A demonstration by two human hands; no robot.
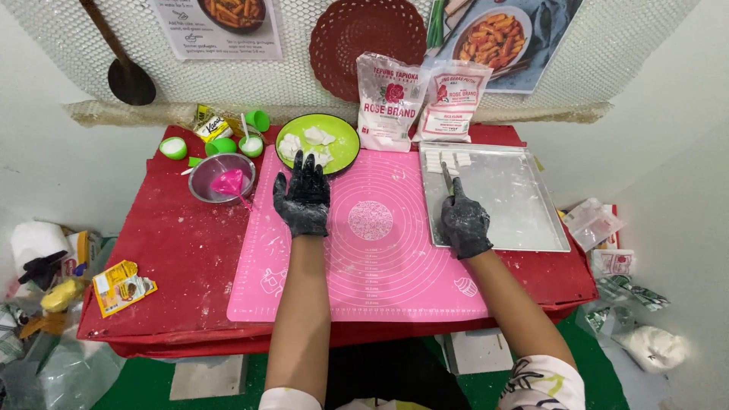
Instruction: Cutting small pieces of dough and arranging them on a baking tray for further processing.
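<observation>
Left hand [302, 199] fingers spread over pink mat [380, 273]; right hand [465, 222] grips knife [446, 177], approx. 4 dough pieces [448, 159] on tray [516, 220].

Mat [395, 258]: pink, white concentric rings. Table cover [182, 250]: red. At 11 o'clock, plate [345, 148]: lime green; both gloves black, flour-smudged.
</observation>
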